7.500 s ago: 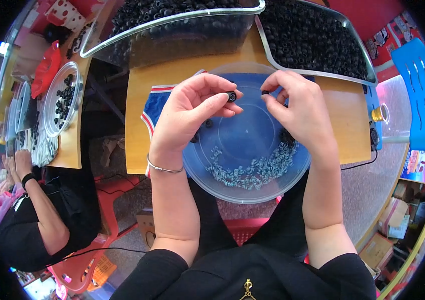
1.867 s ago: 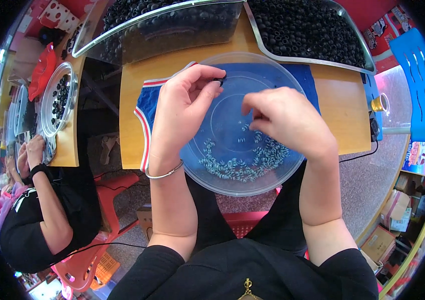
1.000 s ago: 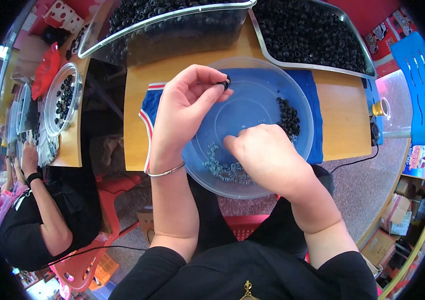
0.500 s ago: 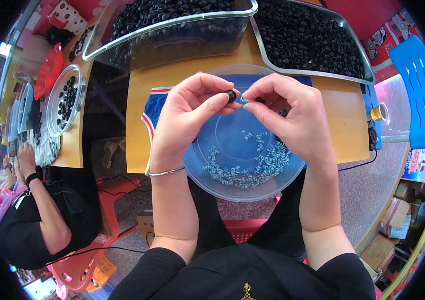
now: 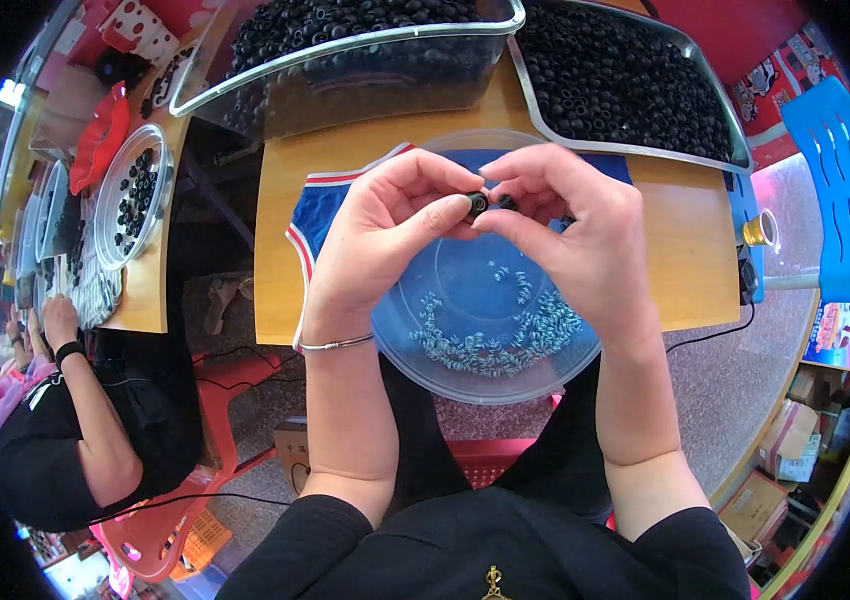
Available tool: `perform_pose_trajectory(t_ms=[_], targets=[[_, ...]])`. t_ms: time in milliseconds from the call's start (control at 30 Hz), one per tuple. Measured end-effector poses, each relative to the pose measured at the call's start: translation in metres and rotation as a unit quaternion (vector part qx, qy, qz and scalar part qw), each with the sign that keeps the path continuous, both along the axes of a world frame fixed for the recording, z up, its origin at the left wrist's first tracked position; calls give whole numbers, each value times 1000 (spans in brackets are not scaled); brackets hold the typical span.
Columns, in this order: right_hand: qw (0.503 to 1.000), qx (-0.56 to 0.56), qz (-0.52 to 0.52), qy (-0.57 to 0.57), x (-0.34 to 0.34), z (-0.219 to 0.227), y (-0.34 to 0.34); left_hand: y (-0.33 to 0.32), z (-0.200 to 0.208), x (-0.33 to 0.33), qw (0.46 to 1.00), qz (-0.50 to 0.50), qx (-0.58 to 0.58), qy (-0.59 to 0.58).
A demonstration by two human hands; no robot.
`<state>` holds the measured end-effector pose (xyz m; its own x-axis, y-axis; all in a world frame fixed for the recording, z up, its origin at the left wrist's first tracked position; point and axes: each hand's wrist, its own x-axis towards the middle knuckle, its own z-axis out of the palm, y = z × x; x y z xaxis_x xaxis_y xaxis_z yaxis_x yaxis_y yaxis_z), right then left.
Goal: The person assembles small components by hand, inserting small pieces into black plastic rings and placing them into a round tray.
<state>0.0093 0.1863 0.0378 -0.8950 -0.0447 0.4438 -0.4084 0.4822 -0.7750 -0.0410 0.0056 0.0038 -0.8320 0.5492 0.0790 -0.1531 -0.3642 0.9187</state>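
Note:
In my left hand [image 5: 370, 225], a small black hollow plastic piece [image 5: 477, 204] is pinched between thumb and fingers, its round opening toward the right. My right hand [image 5: 575, 225] is closed close beside it, thumb and index fingertips at that opening. A second black piece [image 5: 507, 203] sits within the curled right fingers. Whether a spring is between the fingertips I cannot make out. Below both hands lies a round clear plastic tray [image 5: 415, 385], and many small metal coil springs [image 5: 505, 350] are strewn across its near half.
A clear bin [image 5: 365, 90] and a metal tray [image 5: 630, 85], both heaped with black pieces, stand at the back of the wooden table [image 5: 685, 260]. A blue cloth [image 5: 320, 215] lies under the round tray. To the left, another person [image 5: 85, 430] sits by a side table.
My hands have drawn closer together, with the right fingertips now at the left piece's opening. The small spring seen at the right fingertips no longer shows.

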Motion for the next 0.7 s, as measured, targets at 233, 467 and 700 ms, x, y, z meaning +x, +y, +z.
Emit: perform_pose_trajectory(t_ms=[233,467,700], targets=[[996,-81,25,-19,-2,-2,6,-2,1,0,1000,31,-5,2],[997,-75,2,-20,-3,-5,5,-2,2,-1,1000,27,7,-5],[995,-98,23,7,-5,-7,1,-3,-1,-1,1000,20,16,-15]])
